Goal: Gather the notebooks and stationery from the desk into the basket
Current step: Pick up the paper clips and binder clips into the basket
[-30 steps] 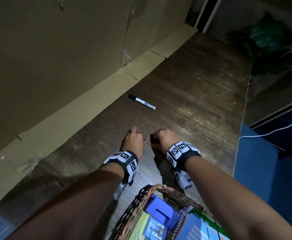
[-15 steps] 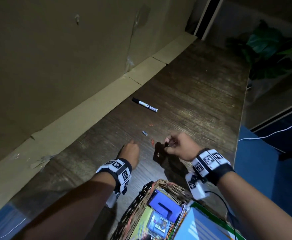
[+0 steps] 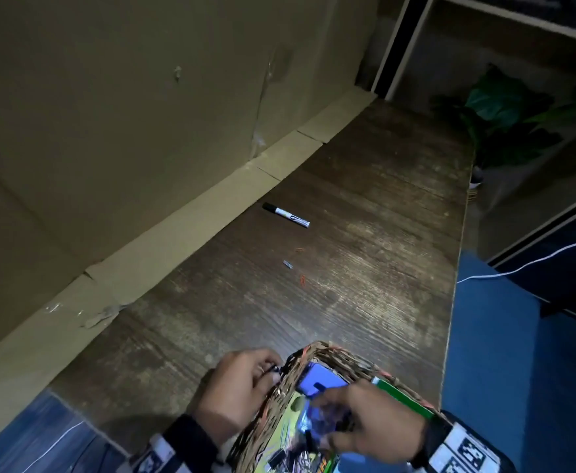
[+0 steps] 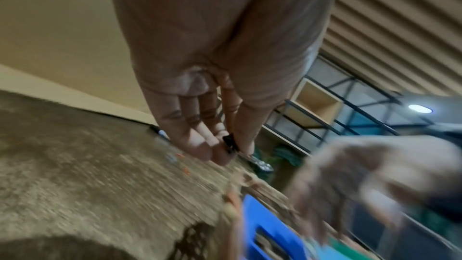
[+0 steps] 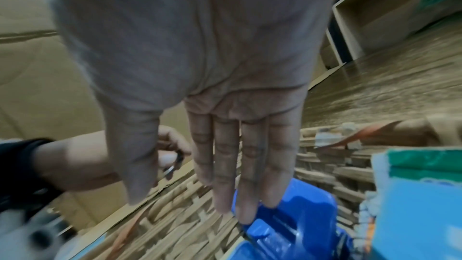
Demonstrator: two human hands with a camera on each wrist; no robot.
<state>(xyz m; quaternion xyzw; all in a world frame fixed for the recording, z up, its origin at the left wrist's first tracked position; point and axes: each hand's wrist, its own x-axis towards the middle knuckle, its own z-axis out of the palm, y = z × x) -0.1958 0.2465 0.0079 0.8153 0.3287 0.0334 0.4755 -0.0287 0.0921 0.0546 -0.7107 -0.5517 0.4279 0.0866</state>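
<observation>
- Hands now back at the basket from mid-counter: right hand over it, fingers straight, empty; left hand pinching a black binder clip beside the rim.
- Farther out, left on the counter: paper clips, marker.

Brown woven basket, dark wood-grain desk, black-capped white marker, blue stapler.

bare desk beyond marker, wall left
</observation>
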